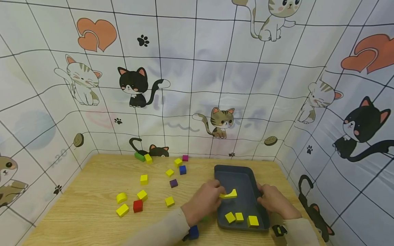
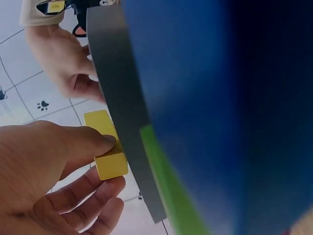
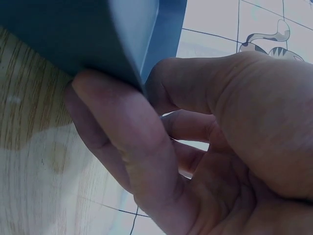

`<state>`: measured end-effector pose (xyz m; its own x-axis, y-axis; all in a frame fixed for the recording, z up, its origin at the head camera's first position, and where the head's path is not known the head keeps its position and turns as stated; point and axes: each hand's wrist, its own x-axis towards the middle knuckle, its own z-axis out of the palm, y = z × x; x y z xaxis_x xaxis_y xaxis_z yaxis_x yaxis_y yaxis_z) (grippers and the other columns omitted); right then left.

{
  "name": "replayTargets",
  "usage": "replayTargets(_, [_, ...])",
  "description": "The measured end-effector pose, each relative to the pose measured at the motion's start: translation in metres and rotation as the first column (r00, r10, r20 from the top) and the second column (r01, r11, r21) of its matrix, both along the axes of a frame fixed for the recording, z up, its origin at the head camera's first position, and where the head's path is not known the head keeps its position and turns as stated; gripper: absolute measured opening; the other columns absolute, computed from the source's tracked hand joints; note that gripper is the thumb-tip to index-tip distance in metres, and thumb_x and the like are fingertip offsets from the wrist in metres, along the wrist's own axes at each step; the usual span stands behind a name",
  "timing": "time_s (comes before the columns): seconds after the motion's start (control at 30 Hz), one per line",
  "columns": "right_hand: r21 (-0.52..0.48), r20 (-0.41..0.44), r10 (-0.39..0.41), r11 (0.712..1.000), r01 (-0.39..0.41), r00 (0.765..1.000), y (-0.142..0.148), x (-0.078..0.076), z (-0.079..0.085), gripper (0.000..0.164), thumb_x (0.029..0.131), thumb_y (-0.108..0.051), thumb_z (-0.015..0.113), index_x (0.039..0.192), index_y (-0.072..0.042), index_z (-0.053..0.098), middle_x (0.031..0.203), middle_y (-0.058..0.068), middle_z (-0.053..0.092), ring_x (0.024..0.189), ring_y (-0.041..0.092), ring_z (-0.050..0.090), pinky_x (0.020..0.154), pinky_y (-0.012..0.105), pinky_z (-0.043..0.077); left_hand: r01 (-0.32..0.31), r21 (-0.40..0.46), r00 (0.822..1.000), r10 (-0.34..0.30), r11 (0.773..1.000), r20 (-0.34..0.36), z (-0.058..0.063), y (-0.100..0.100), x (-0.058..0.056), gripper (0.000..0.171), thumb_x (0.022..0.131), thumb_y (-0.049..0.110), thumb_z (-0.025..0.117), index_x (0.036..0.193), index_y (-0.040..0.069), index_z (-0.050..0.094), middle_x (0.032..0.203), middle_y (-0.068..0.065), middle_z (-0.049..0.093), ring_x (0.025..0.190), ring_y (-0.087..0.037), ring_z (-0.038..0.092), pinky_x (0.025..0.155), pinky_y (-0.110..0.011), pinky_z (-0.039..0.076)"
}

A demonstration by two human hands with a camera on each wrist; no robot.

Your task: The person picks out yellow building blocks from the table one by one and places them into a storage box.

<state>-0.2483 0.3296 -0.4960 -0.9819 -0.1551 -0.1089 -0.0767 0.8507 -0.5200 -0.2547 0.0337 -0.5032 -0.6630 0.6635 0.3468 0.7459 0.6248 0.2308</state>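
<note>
My left hand (image 1: 203, 202) reaches over the left side of a dark grey tray (image 1: 237, 177). Between thumb and fingers it pinches a yellow block (image 1: 230, 194) with a curved edge, which the left wrist view shows from the side. On the tray's right side, my right hand (image 1: 274, 200) grips the rim; in the right wrist view the thumb lies over the tray wall (image 3: 168, 36) and the fingers (image 3: 129, 127) are beneath it. Several yellow blocks (image 1: 253, 221) lie at the near end inside the tray.
Left of the tray, several loose blocks lie on the wooden table, among them a red block (image 1: 138, 206), a purple block (image 1: 173, 183) and a yellow arched block (image 1: 121, 197). A dark blue block (image 1: 193, 232) sits by the left forearm. Cat-patterned cloth (image 1: 191, 78) surrounds the table.
</note>
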Motion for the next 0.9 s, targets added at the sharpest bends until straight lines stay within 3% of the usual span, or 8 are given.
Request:
replayTargets(0.17, [0.002, 0.008, -0.012, 1.000, 0.012, 1.000, 0.000, 0.002, -0.002, 0.065, 0.086, 0.005, 0.062, 0.146, 0.012, 0.037, 0.115, 0.035, 0.063, 0.040, 0.021, 0.055, 0.040, 0.033, 0.048, 0.018, -0.045, 0.999, -0.020, 0.999, -0.048, -0.006, 0.010, 0.003, 0.022, 0.089, 0.019, 0.077, 0.110, 0.023, 0.074, 0.102, 0.008, 0.060, 0.090, -0.005, 0.056, 0.079, -0.024, 0.052])
replayTargets(0.37, [0.000, 0.008, -0.009, 1.000, 0.009, 1.000, 0.002, 0.002, -0.002, 0.064, 0.088, 0.004, 0.062, 0.146, 0.013, 0.036, 0.113, 0.035, 0.064, 0.041, 0.021, 0.055, 0.040, 0.032, 0.049, 0.023, -0.093, 0.999, -0.027, 0.995, -0.040, -0.008, 0.020, 0.008, 0.024, 0.088, 0.017, 0.077, 0.110, 0.026, 0.075, 0.101, 0.009, 0.062, 0.091, -0.006, 0.057, 0.083, -0.029, 0.052])
replayTargets(0.67, [-0.005, 0.024, -0.013, 1.000, 0.013, 1.000, 0.003, 0.000, -0.003, 0.064, 0.087, 0.004, 0.062, 0.145, 0.014, 0.038, 0.113, 0.034, 0.064, 0.045, 0.021, 0.059, 0.041, 0.032, 0.050, 0.028, -0.123, 0.998, -0.036, 0.992, -0.058, -0.014, 0.024, 0.012, 0.023, 0.089, 0.017, 0.076, 0.110, 0.027, 0.075, 0.100, 0.010, 0.062, 0.089, -0.006, 0.058, 0.077, -0.030, 0.051])
replayTargets(0.9, [0.006, 0.010, -0.031, 1.000, 0.030, 0.999, 0.005, -0.002, -0.006, 0.063, 0.085, 0.003, 0.062, 0.144, 0.013, 0.041, 0.111, 0.031, 0.065, 0.045, 0.020, 0.059, 0.040, 0.032, 0.049, 0.034, -0.121, 0.996, -0.043, 0.992, -0.074, -0.018, 0.026, 0.012, 0.020, 0.088, 0.027, 0.080, 0.107, 0.028, 0.075, 0.099, 0.011, 0.061, 0.089, -0.007, 0.057, 0.079, -0.030, 0.051])
